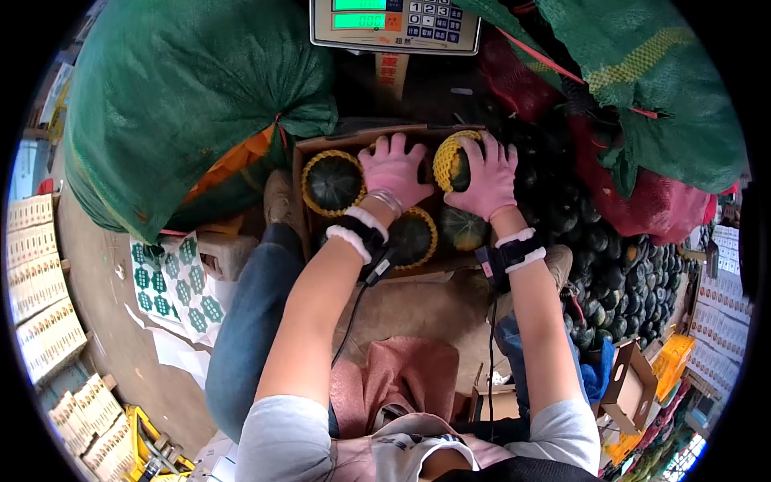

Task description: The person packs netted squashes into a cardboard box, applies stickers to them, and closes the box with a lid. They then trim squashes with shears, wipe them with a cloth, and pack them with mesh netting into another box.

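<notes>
A cardboard box (299, 181) stands between my feet, holding several dark green kabocha squashes. My right hand (488, 178), in a pink glove, grips a squash in a yellow foam net (448, 161) at the box's back right. My left hand (395, 175), gloved alike, has its fingers curled over a squash in the back middle, mostly hidden beneath the palm. To its left sits a netted squash (333, 183). In the front row are another netted squash (411, 239) and a squash with no net visible (464, 228).
Behind the box stands a digital scale (393, 40). Bulging green mesh sacks flank it, one at the left (185, 104) and one at the right (650, 88). Many loose squashes (610, 273) cover the floor at right. Sticker sheets (173, 281) lie at left.
</notes>
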Action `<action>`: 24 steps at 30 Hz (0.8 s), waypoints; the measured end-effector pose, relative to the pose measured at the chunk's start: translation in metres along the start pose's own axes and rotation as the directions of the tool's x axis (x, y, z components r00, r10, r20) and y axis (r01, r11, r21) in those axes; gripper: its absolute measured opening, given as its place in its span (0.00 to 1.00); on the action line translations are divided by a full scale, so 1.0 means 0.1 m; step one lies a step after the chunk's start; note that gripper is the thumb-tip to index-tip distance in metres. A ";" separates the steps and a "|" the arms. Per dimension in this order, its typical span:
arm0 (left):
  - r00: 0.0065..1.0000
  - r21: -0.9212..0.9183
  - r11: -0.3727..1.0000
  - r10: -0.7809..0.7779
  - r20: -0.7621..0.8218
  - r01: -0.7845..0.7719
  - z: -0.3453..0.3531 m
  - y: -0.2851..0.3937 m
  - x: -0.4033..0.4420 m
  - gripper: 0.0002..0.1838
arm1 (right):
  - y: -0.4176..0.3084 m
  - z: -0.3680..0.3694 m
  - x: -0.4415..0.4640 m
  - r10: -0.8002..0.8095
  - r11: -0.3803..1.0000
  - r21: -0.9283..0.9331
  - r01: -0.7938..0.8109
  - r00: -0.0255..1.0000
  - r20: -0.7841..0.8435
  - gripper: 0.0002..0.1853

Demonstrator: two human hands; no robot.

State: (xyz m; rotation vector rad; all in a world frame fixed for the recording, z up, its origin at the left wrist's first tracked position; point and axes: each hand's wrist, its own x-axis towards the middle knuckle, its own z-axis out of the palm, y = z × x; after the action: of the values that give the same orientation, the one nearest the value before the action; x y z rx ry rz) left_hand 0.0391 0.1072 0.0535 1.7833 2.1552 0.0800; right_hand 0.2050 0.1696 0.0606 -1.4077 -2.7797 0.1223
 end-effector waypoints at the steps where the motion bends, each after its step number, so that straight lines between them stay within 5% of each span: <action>1: 1.000 -0.013 1.000 -0.021 -0.024 0.020 0.01 -0.03 -0.03 0.39 | -0.03 -0.04 0.02 0.008 1.000 -0.017 -0.007 0.999 0.037 0.51; 12: 0.999 -0.117 0.993 -0.028 -0.027 0.024 0.05 -0.08 -0.11 0.38 | -0.30 0.07 0.15 0.112 0.982 -0.178 -0.065 0.958 0.264 0.50; 14: 0.994 -0.112 0.990 0.076 -0.072 -0.084 0.07 -0.17 -0.11 0.35 | -0.42 0.06 0.23 0.162 0.969 -0.236 -0.078 0.920 0.358 0.51; 17: 0.876 -0.483 0.817 0.053 -0.479 -0.314 0.19 -0.66 -0.14 0.26 | -0.40 0.06 0.21 0.134 0.963 -0.269 -0.031 0.917 0.375 0.51; 18: 0.785 -0.488 0.814 -0.068 -0.616 -0.313 -0.03 -0.82 -0.29 0.17 | -0.40 0.06 0.20 0.131 0.961 -0.277 -0.024 0.918 0.374 0.51; 20: 0.656 -0.559 0.829 -0.421 -0.626 -0.002 -0.06 -1.31 -0.43 0.13 | -0.49 -0.04 0.22 0.128 0.942 -0.335 0.007 0.916 0.379 0.50; 21: 0.514 -0.545 0.834 -0.506 -0.693 0.086 0.11 -1.65 -0.37 0.12 | -0.54 -0.11 0.21 0.122 0.927 -0.375 0.026 0.922 0.367 0.49; 22: 0.454 -0.714 0.696 -0.663 -0.595 0.081 0.49 -2.16 -0.19 0.10 | -0.54 -0.13 0.13 0.129 0.909 -0.415 0.037 0.922 0.365 0.49; 23: 0.668 -0.316 0.784 -0.621 -0.410 0.535 0.42 -2.43 -0.17 0.11 | -0.43 -0.08 -0.02 -0.001 0.931 -0.358 0.063 0.985 0.171 0.43; 24: 0.827 0.294 0.774 -0.528 -0.190 0.562 0.36 -2.70 -0.15 0.13 | -0.30 -0.02 -0.17 0.057 0.989 -0.139 -0.045 0.995 0.088 0.41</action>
State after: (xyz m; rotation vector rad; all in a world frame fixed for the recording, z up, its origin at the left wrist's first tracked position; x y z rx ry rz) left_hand -0.2026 0.0302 -0.0463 1.2326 2.8110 -0.3782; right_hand 0.1914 0.1384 0.0651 -1.5421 -2.8766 -0.0037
